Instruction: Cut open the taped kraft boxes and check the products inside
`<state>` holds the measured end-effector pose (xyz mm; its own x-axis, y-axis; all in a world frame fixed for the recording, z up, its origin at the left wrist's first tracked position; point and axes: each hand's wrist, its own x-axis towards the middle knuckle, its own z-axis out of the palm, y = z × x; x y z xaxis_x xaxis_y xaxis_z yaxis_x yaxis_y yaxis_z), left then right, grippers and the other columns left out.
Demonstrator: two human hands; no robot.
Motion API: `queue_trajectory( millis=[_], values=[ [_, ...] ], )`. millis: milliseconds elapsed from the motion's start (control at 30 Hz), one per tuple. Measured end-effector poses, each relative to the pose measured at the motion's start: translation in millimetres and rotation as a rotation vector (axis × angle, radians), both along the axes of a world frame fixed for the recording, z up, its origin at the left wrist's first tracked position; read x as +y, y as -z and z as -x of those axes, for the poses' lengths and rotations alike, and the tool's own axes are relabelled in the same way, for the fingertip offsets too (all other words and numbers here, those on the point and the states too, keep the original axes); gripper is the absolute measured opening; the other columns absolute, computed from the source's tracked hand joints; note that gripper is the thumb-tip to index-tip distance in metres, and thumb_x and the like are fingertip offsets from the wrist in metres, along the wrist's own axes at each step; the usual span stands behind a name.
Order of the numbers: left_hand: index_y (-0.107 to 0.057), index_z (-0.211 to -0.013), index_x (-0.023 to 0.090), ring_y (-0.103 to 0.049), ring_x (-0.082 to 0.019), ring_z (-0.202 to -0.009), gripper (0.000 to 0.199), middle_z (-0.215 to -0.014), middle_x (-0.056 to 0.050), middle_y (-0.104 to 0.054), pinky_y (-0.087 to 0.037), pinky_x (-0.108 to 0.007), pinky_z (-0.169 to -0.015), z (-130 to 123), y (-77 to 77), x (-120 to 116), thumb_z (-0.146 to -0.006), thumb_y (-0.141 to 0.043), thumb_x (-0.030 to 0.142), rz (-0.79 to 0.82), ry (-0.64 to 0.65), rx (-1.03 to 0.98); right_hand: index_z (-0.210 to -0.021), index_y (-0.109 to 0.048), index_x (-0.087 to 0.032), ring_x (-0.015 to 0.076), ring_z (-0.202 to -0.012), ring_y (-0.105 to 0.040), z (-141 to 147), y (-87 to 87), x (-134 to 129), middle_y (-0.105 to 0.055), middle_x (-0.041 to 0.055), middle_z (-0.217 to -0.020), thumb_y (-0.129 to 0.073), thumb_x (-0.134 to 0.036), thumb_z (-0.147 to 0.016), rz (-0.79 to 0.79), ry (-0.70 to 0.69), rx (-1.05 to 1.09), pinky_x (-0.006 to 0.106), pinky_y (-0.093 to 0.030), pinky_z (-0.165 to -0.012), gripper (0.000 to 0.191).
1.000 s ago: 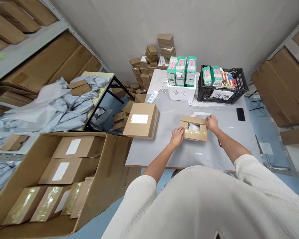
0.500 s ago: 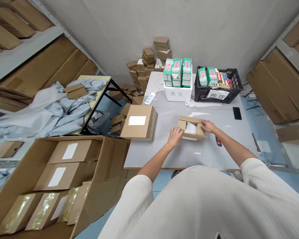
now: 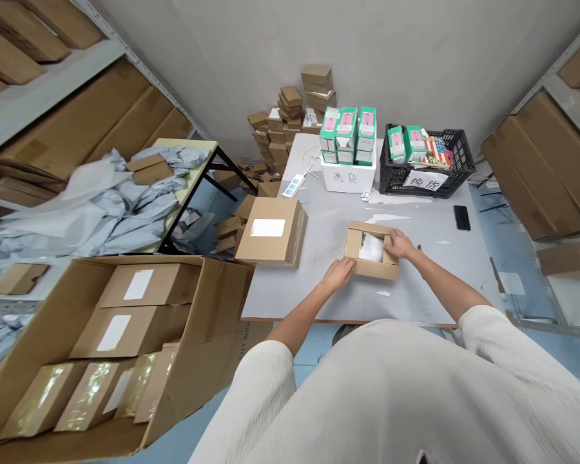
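"What's around us?"
"A plain grey wall [image 3: 241,51] fills the top centre, metal shelving [image 3: 53,93] at upper left, another rack [image 3: 563,96] at upper right."
"And below?"
"Blue floor [image 3: 309,351], a grey-topped table [image 3: 430,225] right of centre, a yellowish, black-legged table [image 3: 196,173] left of centre."

Even, bright light; glare on taped boxes [image 3: 93,394]; edges stretched, left shelf [image 3: 33,100] blurred

Both arms [image 3: 297,322] outstretched, left fingers [image 3: 348,263] and right fingers [image 3: 391,242] bent.
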<state>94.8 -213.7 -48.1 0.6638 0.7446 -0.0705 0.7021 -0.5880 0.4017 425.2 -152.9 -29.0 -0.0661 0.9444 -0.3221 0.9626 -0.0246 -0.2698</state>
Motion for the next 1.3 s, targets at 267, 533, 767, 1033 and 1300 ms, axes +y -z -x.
queue_trajectory(
  millis=[267,533,767,1033,1300],
  values=[
    [-0.057,-0.154,0.033,-0.036,-0.041,-0.16,0.082,-0.173,-0.017,-0.039,-0.031,-0.061,-0.128,-28,-11.2,57,-0.079,-0.087,0.017,-0.048,-0.01,0.061,-0.168,-0.039,-0.012,0.0391,-0.167,-0.029,14,9.7,-5,-0.037,0.024,-0.177,-0.064,-0.054,-0.096,-0.016,0.069,-0.039,0.052,-0.031,-0.132,0.087],
    [-0.073,-0.133,0.025,-0.027,-0.046,-0.165,0.069,-0.177,-0.018,-0.037,-0.016,-0.069,-0.133,-53,-7.6,79,-0.068,-0.093,0.014,-0.011,0.066,0.185,-0.173,-0.031,-0.009,0.0385,-0.17,-0.024,23,7.5,-9,-0.027,0.0254,-0.182,-0.066,-0.051,-0.094,0.023,0.114,-0.07,0.053,-0.024,-0.136,0.095],
    [-0.057,-0.156,0.03,-0.026,-0.045,-0.167,0.091,-0.177,-0.018,-0.037,-0.015,-0.072,-0.133,-29,-26.5,64,-0.073,-0.094,0.025,-0.17,0.029,0.154,-0.173,-0.027,-0.008,0.0388,-0.171,-0.019,30,6.0,-11,-0.023,0.0265,-0.183,-0.065,-0.052,-0.094,0.045,0.154,-0.085,0.055,-0.02,-0.137,0.099],
    [-0.041,-0.171,0.015,-0.021,-0.05,-0.168,0.106,-0.179,-0.027,-0.03,-0.008,-0.07,-0.136,10,-39.2,50,-0.082,-0.089,0.046,-0.164,-0.166,0.218,-0.171,-0.031,-0.009,0.0407,-0.169,-0.024,27,15.0,-10,-0.031,0.0246,-0.18,-0.066,-0.042,-0.088,0.003,0.166,-0.029,0.052,-0.026,-0.136,0.095],
    [-0.014,-0.179,0.033,-0.04,-0.044,-0.16,0.136,-0.185,-0.017,-0.02,-0.035,-0.054,-0.128,-12,-42.4,97,-0.071,-0.096,0.044,0.113,0.037,0.358,-0.17,-0.031,-0.003,0.0393,-0.169,-0.023,24,-1.5,-3,-0.029,0.0265,-0.18,-0.065,-0.043,-0.092,0.106,0.133,-0.054,0.046,-0.023,-0.137,0.094]
  ],
)
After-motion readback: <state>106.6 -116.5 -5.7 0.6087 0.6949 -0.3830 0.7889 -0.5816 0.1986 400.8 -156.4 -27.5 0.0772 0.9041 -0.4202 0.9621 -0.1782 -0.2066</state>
